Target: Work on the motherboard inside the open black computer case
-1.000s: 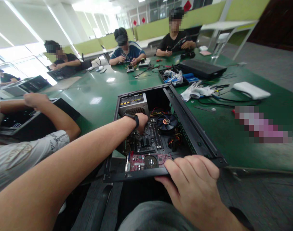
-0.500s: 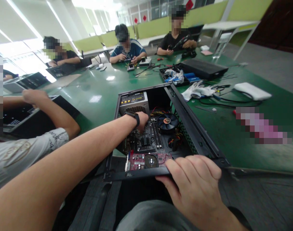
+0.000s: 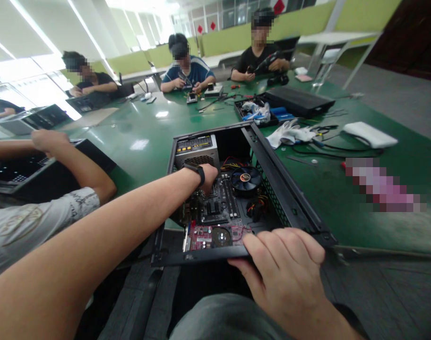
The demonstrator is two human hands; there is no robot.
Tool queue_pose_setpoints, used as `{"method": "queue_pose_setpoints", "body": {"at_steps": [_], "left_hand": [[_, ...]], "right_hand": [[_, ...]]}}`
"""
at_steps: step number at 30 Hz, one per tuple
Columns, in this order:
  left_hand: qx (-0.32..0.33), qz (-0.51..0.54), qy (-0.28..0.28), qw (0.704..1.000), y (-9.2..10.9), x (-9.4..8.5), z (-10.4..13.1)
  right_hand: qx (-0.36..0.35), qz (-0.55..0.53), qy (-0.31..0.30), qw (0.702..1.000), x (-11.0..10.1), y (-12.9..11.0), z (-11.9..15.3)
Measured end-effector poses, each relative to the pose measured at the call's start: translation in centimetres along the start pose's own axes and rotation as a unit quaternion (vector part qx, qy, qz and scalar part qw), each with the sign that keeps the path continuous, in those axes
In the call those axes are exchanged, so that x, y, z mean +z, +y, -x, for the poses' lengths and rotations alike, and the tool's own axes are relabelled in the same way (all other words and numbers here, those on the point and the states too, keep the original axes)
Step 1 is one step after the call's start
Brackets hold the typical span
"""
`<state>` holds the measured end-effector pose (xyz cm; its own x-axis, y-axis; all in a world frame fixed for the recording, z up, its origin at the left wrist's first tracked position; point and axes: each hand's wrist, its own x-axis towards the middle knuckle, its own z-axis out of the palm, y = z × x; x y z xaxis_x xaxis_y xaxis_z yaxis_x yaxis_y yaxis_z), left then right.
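An open black computer case [image 3: 293, 198] lies in front of me, its near edge reaching over the table's edge. My right hand [image 3: 286, 264] is closed around the near rim of the case, thumb underneath. Inside, my left hand [image 3: 210, 177], with a black band on its wrist, reaches down to the motherboard [image 3: 215, 205] just below the power supply [image 3: 197, 147]. Its fingertips point down and are hidden, so what they touch does not show. A black fan [image 3: 246, 179] sits right of that hand. Near the front rim lies a red graphics card [image 3: 204, 236].
On the green table [image 3: 144, 165], white gloves [image 3: 289, 134], cables and a white pouch [image 3: 369, 134] lie beyond the case to the right. A black tray [image 3: 244, 113] holds more gloves. At left, a neighbour's arm [image 3: 84, 160] rests over another case [image 3: 95, 163]. Several people sit opposite.
Both hands keep their places on and in the case. The view has shifted very slightly; the person opposite in blue has moved their head a little.
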<state>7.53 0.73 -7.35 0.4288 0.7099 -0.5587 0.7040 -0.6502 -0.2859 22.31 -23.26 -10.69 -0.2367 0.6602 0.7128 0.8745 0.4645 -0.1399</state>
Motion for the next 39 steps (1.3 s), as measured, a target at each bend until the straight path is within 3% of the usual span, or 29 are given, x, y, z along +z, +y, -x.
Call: {"method": "queue_pose_setpoints", "body": {"at_steps": [39], "left_hand": [[-0.006,0.006,-0.004,1.000,0.10,-0.17,0.23]], "right_hand": [[0.000,-0.003,-0.002,1.000,0.09,0.10,0.22]]}}
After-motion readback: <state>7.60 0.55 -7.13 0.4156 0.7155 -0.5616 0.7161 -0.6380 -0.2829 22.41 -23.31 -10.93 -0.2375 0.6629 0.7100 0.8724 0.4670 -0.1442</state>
